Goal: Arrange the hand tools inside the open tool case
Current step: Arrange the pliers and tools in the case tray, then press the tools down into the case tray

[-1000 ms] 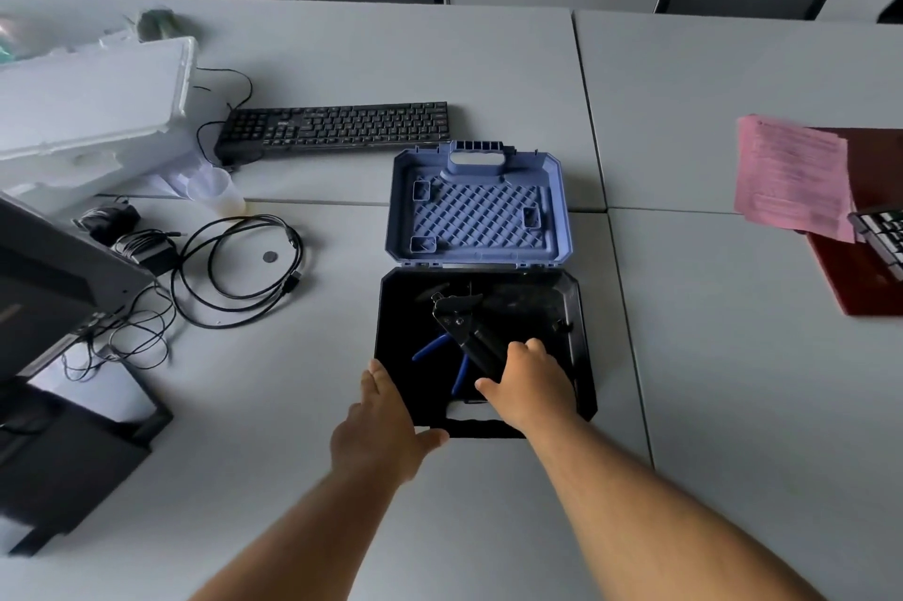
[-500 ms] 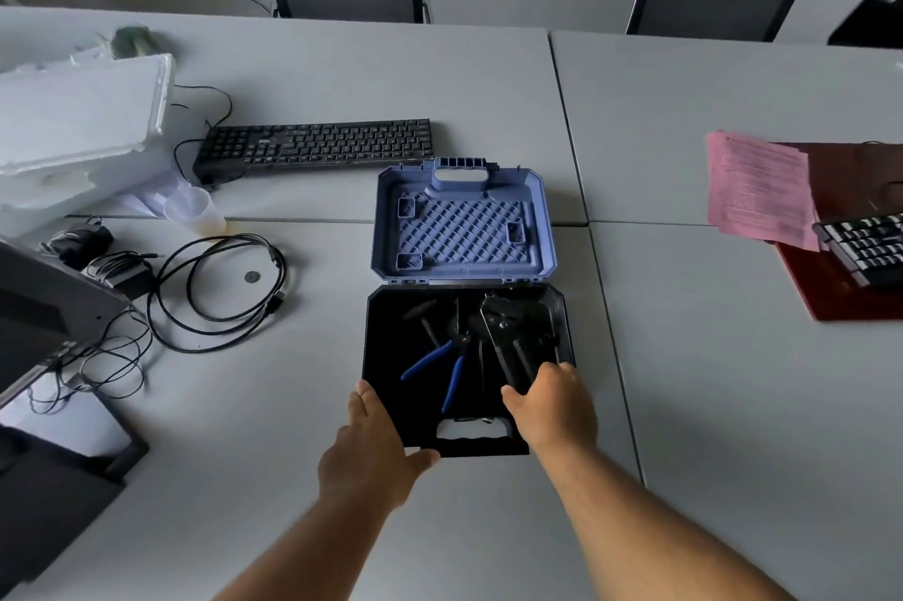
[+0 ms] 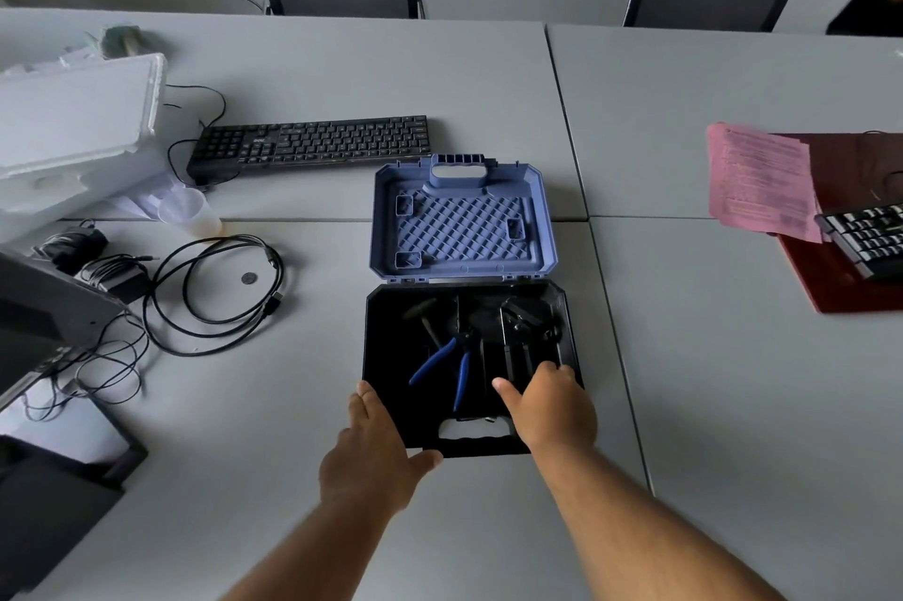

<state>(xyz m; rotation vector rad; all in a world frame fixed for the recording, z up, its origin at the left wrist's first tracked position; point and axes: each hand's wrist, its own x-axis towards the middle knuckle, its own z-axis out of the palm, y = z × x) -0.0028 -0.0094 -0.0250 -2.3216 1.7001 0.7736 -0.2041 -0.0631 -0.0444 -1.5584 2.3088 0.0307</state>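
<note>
The tool case lies open on the grey table, its blue lid (image 3: 462, 229) flat at the back and its black base (image 3: 378, 356) toward me. Inside the base, blue-handled pliers (image 3: 442, 356) lie in the middle, with a small dark hammer (image 3: 424, 313) to their left. A black crimping tool (image 3: 518, 327) lies lengthwise on the right side. My right hand (image 3: 552, 410) covers the ends of its handles, fingers curled over them. My left hand (image 3: 371, 454) grips the base's front left corner, thumb along the front edge.
A black keyboard (image 3: 312, 143), a plastic cup (image 3: 188, 212), a coiled black cable (image 3: 215, 287) and a coin (image 3: 248, 278) lie left of the case. White foam packaging (image 3: 73, 112) and a dark device (image 3: 44, 307) sit at far left. Pink papers (image 3: 762, 185) and another keyboard (image 3: 865, 234) are at right.
My right hand swung the black crimping tool from a slanted position in the middle of the base to a straight position on its right side. My left hand stayed at the corner.
</note>
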